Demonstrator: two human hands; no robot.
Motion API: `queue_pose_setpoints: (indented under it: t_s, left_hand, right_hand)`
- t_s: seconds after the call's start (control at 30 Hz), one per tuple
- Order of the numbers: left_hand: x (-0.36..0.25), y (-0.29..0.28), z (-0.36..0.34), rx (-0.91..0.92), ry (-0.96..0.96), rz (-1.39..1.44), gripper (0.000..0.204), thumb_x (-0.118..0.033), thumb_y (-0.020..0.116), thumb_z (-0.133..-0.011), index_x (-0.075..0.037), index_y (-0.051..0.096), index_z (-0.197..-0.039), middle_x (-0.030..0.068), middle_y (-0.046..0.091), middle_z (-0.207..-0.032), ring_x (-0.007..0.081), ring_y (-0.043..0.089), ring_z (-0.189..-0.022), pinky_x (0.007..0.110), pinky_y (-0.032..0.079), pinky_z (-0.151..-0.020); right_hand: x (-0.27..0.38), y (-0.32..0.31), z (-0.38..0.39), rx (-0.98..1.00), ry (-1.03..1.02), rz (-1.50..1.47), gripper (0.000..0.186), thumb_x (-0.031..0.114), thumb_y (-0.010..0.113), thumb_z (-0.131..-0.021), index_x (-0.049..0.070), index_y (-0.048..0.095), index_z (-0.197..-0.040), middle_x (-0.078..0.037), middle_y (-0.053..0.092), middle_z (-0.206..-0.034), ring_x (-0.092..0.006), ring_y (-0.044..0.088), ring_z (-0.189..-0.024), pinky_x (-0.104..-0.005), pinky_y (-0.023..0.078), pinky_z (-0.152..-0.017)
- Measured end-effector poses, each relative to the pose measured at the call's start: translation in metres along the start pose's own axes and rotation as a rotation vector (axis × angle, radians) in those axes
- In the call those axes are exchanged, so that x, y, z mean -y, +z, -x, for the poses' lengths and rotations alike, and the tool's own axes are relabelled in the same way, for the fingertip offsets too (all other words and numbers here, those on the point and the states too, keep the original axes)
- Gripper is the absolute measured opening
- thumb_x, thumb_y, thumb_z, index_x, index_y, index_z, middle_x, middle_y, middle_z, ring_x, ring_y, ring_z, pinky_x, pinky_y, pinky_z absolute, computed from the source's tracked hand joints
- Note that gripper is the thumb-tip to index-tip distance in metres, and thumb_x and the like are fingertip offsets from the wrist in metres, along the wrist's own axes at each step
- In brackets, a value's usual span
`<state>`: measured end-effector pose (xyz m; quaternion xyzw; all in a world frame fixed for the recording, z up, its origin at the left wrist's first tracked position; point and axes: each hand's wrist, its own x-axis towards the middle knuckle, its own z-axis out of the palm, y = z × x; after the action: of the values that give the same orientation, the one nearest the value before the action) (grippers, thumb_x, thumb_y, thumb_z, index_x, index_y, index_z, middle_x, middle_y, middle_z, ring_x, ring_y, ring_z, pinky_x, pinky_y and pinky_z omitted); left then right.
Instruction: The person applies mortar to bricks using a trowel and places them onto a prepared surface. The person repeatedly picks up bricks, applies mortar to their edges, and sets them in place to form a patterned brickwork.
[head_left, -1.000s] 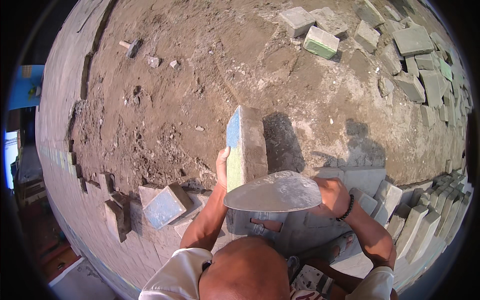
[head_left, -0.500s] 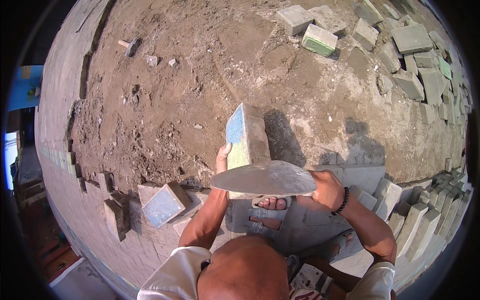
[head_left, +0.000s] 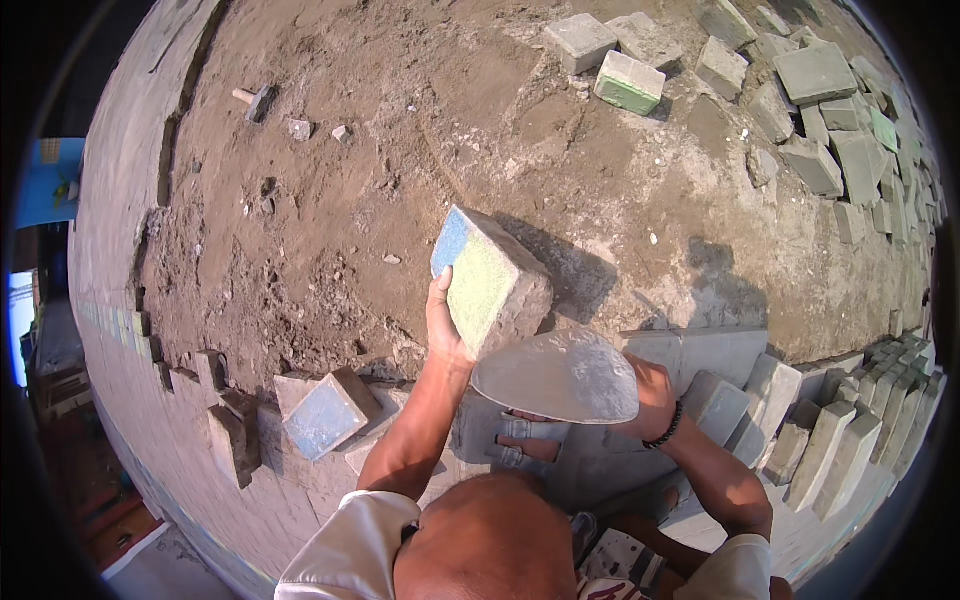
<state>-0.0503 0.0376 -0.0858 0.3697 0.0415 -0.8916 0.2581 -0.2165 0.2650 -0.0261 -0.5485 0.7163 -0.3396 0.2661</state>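
My left hand is closed on a concrete paver held above the bare soil. Its broad face is painted pale yellow with a blue corner, and my thumb presses on that face. In my right hand, which has a beaded bracelet at the wrist, is a trowel. The grey oval blade points left, with its tip close under the paver's lower edge; whether they touch I cannot tell. The trowel's handle is hidden in my fist. Left of my left forearm, a blue-faced paver lies tilted on the laid paving.
Loose pavers are heaped at the far right, and more stand in rows at the near right. A hammer lies on the soil at the far left. Laid paving borders the soil on the left.
The paver in my left hand has turned, so more of its yellow face shows. My trowel has shifted right and slightly nearer, and its blade has tilted to show more of its flat.
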Motion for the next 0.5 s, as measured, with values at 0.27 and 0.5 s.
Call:
queue_pose_setpoints:
  t_s: [0.27,0.5]
  left_hand:
    - [0.009,0.014,-0.018,-0.118,0.016,-0.039,0.058,-0.047,0.055,-0.093,-0.013,0.051,-0.14,0.0118,0.056,-0.14,0.0369,0.053,-0.125,0.058,0.037,-0.107]
    - [-0.014,0.022,-0.022,-0.1,0.08,0.087,0.059,-0.049,0.052,-0.093,-0.014,0.052,-0.14,0.0112,0.061,-0.133,0.0348,0.056,-0.122,0.055,0.042,-0.106]
  right_hand:
    - [-0.038,0.033,-0.03,0.028,0.063,0.242,0.026,0.014,0.067,-0.074,0.001,0.064,-0.095,-0.015,0.063,-0.086,-0.0374,0.067,-0.079,-0.0473,0.055,-0.07]
    - [-0.035,-0.023,-0.081,-0.127,0.466,0.053,0.028,0.016,0.066,-0.079,-0.002,0.062,-0.099,-0.025,0.066,-0.084,-0.0425,0.066,-0.076,-0.05,0.051,-0.069]
